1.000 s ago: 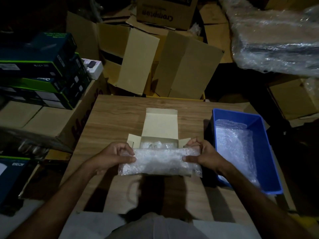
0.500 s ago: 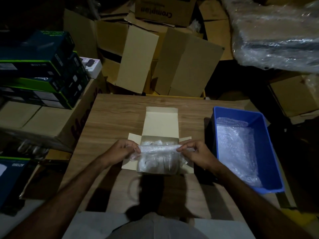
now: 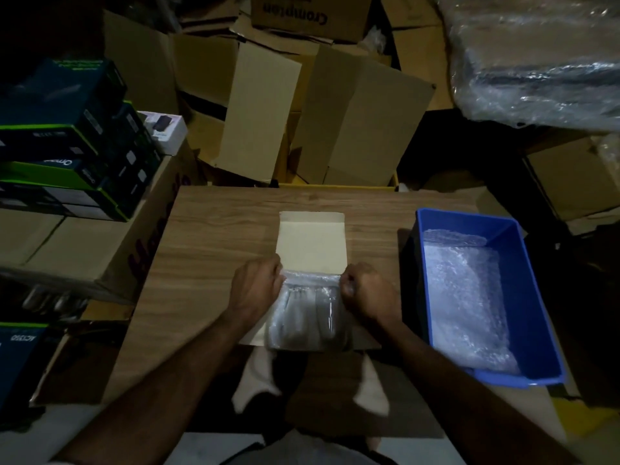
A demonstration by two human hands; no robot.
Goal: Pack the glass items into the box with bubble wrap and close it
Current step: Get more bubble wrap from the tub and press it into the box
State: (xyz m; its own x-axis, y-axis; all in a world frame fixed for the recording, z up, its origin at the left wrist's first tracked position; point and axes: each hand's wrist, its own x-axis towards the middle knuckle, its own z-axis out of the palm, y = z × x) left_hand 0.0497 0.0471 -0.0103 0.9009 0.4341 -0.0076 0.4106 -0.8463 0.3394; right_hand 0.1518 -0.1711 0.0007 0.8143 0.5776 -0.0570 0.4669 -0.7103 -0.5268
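bubble wrap (image 3: 307,313) is draped over the open box (image 3: 312,243) at table (image 3: 218,236) centre, long axis 9-3. its far corners are pinched by left hand (image 3: 256,286) & right hand (image 3: 367,292) fingers curled; lid flap lies at 12.

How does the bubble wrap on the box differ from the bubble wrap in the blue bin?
The bubble wrap on the box is gripped by the left hand and right hand and drapes over the box's front; the bubble wrap in the blue bin lies loose and untouched. Both are clear.
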